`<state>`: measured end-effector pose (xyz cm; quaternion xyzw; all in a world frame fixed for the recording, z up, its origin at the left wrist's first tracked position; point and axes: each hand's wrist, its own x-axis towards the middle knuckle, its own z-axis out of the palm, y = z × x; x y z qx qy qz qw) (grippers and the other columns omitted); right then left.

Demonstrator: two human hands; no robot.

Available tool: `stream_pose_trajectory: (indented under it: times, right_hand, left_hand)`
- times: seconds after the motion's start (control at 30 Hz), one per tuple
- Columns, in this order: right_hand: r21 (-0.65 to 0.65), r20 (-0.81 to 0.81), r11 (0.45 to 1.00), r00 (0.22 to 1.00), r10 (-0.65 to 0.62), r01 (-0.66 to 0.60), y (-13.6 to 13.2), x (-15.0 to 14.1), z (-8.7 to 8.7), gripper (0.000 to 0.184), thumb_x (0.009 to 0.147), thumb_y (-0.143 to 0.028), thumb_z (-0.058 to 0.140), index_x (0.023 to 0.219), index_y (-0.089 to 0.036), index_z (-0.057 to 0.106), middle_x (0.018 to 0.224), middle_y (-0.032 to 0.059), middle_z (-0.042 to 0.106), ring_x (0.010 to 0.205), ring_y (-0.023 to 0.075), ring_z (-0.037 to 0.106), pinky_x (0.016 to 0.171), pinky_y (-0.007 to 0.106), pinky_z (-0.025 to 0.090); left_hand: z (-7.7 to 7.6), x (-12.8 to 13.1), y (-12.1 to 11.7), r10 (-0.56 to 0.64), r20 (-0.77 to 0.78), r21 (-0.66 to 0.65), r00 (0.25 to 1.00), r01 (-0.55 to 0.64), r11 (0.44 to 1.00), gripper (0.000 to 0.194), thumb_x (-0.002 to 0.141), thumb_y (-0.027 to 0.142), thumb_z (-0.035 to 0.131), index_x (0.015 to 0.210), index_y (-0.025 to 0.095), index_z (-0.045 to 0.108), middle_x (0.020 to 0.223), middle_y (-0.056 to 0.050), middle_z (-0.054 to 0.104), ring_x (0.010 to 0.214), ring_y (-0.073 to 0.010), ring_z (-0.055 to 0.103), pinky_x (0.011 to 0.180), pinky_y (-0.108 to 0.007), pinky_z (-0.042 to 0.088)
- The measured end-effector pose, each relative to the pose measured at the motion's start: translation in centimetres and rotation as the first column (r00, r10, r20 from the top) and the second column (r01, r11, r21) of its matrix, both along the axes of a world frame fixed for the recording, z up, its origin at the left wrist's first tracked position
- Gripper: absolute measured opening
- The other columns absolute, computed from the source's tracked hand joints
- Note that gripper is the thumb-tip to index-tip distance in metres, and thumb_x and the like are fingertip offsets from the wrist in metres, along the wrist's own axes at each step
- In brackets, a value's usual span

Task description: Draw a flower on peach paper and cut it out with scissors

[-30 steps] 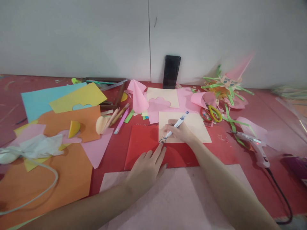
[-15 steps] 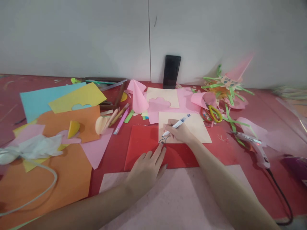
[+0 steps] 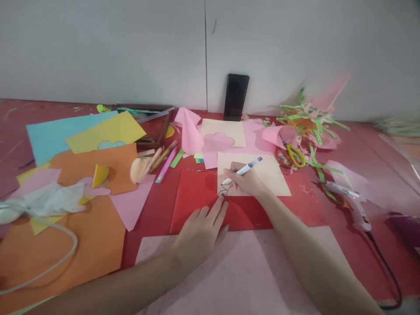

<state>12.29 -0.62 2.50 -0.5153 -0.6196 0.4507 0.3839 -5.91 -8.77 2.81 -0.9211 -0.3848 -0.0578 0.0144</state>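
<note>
My R hand (image 3: 244,177) is clamped on a white marker (image 3: 243,171), tip at dark lines near the lower L corner of the cream sheet (image 3: 269,175), which lies partly over the red sheet (image 3: 197,197). L hand (image 3: 200,232) empty, fingers slightly apart, 1 fingertip at the cream sheet's edge. 1 phone (image 3: 236,97) leans on the wall (image 3: 131,52).

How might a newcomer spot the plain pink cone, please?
Start at the black phone leaning against the wall. Left of it, on the red table, the pink cone stands point up. It is bare, unlike the decorated cone with green strips farther right.
</note>
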Motion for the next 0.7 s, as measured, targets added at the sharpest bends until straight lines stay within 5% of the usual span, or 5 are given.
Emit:
stream_pose_trajectory:
  times: [0.7]
  right_hand:
    - [0.017,0.010,0.999,0.999,-0.034,0.034,-0.14,-0.01,0.13,0.035,0.080,-0.037,0.049,0.053,-0.020,0.035,0.039,-0.0062,0.042,0.040,0.0069,0.040,0.046,0.019,0.034]
  left_hand:
    - [-0.05,-0.05,0.05,-0.002,0.002,0.023,1.000,0.002,1.000,0.044,0.088,0.033,0.034,0.125,0.014,0.047,0.130,-0.011,0.049,0.080,-0.0188,0.058,0.069,-0.034,0.047]
